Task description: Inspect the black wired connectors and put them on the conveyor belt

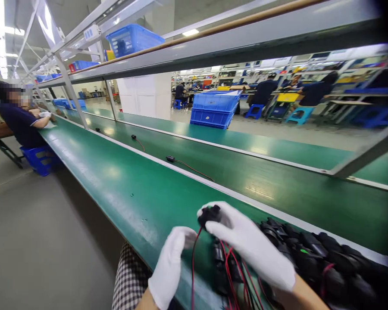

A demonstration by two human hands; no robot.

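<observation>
My right hand (242, 239), in a white glove, is closed on a small black part with a red wire (209, 217), held above the green bench. Its wire hangs down between my two hands. My left hand (174, 258), also gloved in white, is just left of that wire with its fingers loosely curved and apart from the thumb. I see nothing in it. Below my right hand lie several black parts (219, 260) with red and black wires. Farther right is a crowded pile of black parts (310, 249), blurred towards the edge of the view.
A metal rail (194, 175) divides the bench surface (116, 185) from a green belt, where black connectors with wires (170, 159) lie spaced apart. Overhead runs a shelf with a blue bin (134, 39). A seated person (17, 114) works at the far left. Blue crates (213, 110) stand beyond.
</observation>
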